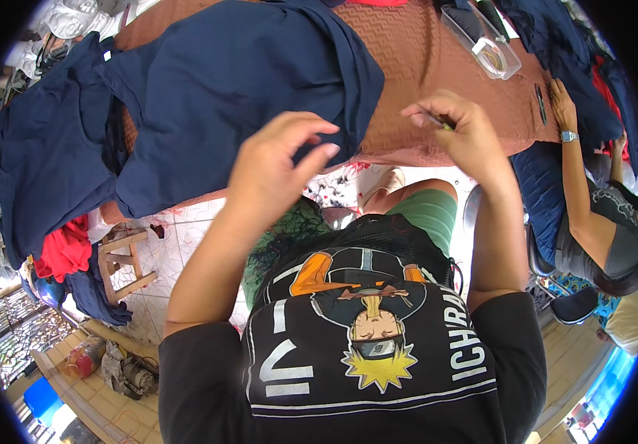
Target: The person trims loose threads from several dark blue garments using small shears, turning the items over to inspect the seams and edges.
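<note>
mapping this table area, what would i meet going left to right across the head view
Lower-left red cloth, wooden frame, left hand, right hand, dark slim tool, co-worker's hand

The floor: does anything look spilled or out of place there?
Yes. Red and dark scraps litter the pale floor between the person's legs, looking like loose thread nobody swept up. A dark tangle also lies over the green shorts.

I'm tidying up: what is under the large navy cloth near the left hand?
Brown patterned tablecloth passes under the edges of the large navy cloth; anything else beneath is covered.
</note>
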